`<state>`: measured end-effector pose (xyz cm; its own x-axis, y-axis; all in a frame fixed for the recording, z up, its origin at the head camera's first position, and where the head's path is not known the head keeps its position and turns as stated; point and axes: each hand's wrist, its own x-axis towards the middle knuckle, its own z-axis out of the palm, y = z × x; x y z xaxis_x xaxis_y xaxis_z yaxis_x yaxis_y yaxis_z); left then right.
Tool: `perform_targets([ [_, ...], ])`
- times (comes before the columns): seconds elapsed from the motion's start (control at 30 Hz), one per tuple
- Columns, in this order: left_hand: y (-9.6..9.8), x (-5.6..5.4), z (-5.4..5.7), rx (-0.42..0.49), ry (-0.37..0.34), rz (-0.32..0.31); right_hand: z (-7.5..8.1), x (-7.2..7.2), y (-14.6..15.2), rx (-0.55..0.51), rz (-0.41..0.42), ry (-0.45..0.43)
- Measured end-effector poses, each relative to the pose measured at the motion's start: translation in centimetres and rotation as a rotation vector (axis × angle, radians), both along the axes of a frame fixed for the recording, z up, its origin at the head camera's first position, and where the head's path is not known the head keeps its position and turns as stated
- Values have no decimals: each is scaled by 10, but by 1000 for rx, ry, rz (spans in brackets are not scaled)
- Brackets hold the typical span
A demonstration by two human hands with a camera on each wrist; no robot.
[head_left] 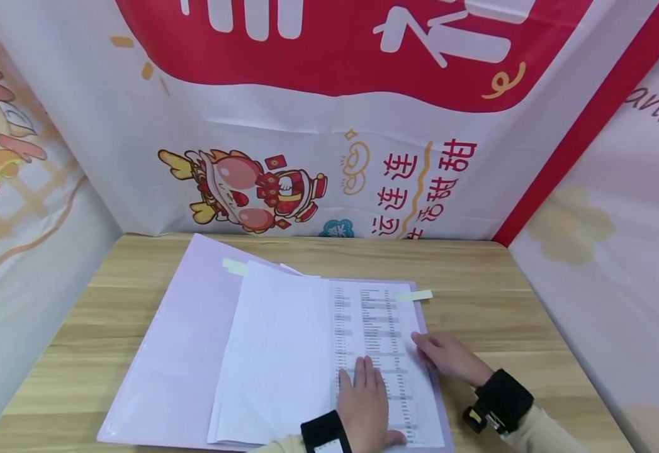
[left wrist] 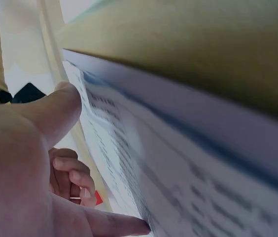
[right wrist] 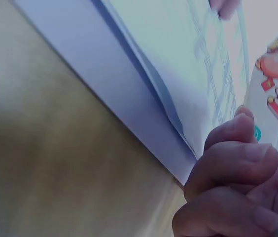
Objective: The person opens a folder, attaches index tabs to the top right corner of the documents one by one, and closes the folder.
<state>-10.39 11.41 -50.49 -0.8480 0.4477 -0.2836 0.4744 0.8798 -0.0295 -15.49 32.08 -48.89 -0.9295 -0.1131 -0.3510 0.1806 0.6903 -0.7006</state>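
A lilac folder (head_left: pixel 162 352) lies spread on the table with white sheets in it. Its left sheet (head_left: pixel 278 352) is blank, while the right sheet (head_left: pixel 357 308) carries printed columns with grey bands. My left hand (head_left: pixel 364 402) rests flat on the printed sheet's lower part, fingers straight and thumb out to the right. At that sheet's right edge is my right hand (head_left: pixel 448 358), its fingertips right at the margin. The right wrist view shows its fingers (right wrist: pixel 232 165) loosely curled, with a gap to the thumb and no paper in that gap.
Pale green tabs (head_left: pixel 414 295) stick out from the sheets' upper right and upper left. The wooden table (head_left: pixel 493 302) extends around the folder. Printed cloth walls (head_left: pixel 284 113) stand at the back and on both sides.
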Motion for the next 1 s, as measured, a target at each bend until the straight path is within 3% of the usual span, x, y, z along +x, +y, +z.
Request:
perform_targets([
  [0.1,8,3,-2,-20,-14,27,-1,16,3,-12,27,-9],
  [0.27,16,7,-5,-48,-1,43,0,42,13,-4,-1,-64],
  [0.53,16,9,-8,-93,8,42,-6,68,29,13,14,-159],
  [0.73,13,9,-9,-70,23,43,-14,73,28,-31,62,-112],
  [1.0,9,10,-9,-64,42,59,-15,70,16,0,53,-90],
])
